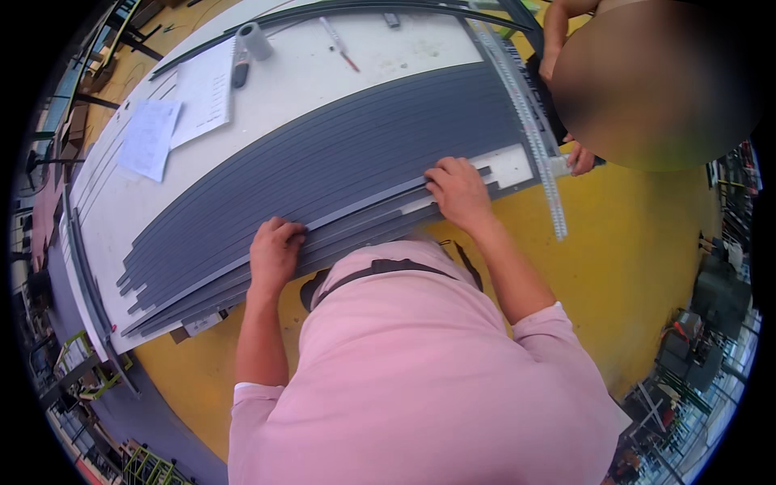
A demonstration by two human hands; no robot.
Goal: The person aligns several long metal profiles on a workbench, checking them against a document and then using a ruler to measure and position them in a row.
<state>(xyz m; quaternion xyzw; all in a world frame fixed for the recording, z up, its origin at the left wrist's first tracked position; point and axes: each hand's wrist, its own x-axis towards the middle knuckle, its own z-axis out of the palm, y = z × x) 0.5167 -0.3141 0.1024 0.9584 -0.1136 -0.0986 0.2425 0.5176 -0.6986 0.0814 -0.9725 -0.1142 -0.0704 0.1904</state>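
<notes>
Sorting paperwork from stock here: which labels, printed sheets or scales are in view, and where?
White printed paper sheet: far left of the table, rectangular.
Pale bluish paper sheet: left of it, tilted.
Long silver metal ruler: table's right end, graduated.
Small white label: near edge, under the grey strips.

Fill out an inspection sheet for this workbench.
Surface: long white worktable, yellow floor beneath.
Job's things: many long flat grey strips lying side by side across the table.
Clutter: two paper sheets, grey tape roll, dark marker, red-tipped pen, long perforated metal ruler.
Grippers: left hand and right hand press on the near strips.
Cables: nothing seen.
Surroundings: another person's hand at the table end; metal racks.
</notes>
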